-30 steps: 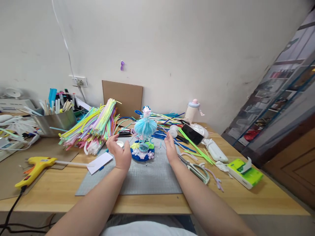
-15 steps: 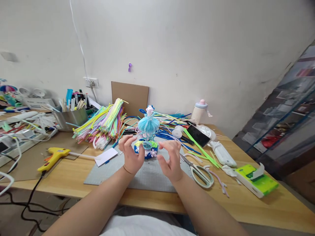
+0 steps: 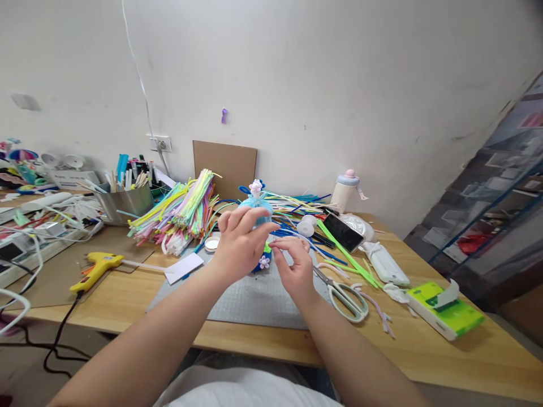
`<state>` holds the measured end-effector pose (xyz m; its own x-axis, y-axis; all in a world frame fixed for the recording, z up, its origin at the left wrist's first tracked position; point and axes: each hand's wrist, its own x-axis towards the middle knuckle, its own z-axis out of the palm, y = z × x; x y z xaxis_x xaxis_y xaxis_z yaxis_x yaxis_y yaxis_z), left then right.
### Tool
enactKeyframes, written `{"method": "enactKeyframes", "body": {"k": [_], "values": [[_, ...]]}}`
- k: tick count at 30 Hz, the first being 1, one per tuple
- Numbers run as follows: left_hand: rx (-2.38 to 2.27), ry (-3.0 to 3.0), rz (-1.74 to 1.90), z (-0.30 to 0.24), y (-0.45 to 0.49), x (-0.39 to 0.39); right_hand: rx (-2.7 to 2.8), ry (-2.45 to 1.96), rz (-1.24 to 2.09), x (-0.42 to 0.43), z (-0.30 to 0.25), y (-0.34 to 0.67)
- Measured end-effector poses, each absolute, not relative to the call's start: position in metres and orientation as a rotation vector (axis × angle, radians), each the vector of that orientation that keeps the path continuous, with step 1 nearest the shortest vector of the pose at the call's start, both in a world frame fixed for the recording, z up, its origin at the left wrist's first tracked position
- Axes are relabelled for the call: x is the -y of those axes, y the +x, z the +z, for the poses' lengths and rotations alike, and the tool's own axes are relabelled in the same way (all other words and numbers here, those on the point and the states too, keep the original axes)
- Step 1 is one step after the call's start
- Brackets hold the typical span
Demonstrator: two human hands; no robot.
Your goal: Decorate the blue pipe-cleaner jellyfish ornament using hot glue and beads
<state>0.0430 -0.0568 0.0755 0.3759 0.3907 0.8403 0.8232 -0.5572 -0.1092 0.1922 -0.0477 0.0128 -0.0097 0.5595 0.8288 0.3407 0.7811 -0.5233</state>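
A blue fuzzy-stem ornament (image 3: 255, 190) with a pale flower on top stands on the grey cutting mat (image 3: 250, 305). My left hand (image 3: 244, 246) is held in front of it, fingers apart and reaching rightward, and hides most of its light-blue dome and middle. My right hand (image 3: 294, 268) is at the ornament's right side, thumb and forefinger pinched together close to the green trim. Whatever lies between those fingertips is too small to make out. A small white-flowered part of the dark blue base (image 3: 263, 262) shows between the hands.
Scissors (image 3: 345, 299) lie right of my right hand. On the left are a yellow glue gun (image 3: 98, 270), a white card (image 3: 184, 268) and a big bundle of pastel fuzzy stems (image 3: 178, 212). A phone (image 3: 343, 232) and a green tissue pack (image 3: 449, 311) are farther right.
My left hand has moved up and right across the front of the ornament, covering its dome. My right hand's thumb and forefinger have closed together and shifted slightly left.
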Motion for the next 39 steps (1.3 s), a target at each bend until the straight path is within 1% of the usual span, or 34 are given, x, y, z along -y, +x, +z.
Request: {"method": "enactKeyframes", "body": {"k": [3, 6, 15, 22, 34, 39], "values": [[0.907, -2.184, -0.862, 0.084, 0.045, 0.048, 1.541, -0.706, 0.25, 0.042, 0.011, 0.196], [0.837, -2.192, -0.818, 0.086, 0.05, 0.039, 1.506, -0.692, 0.283, 0.036, 0.008, 0.2], [0.779, -2.192, -0.811, 0.086, 0.061, 0.029, 1.401, -0.675, 0.432, 0.023, 0.001, 0.205], [0.839, -2.183, -0.819, 0.084, 0.063, 0.024, 1.322, -0.721, 0.512, 0.015, 0.001, 0.204], [0.881, -2.211, -0.885, 0.078, 0.065, 0.023, 1.389, -0.874, 0.411, 0.012, -0.003, 0.208], [0.919, -2.155, -0.913, 0.079, 0.058, 0.028, 1.391, -0.889, 0.427, 0.007, -0.005, 0.208]]}}
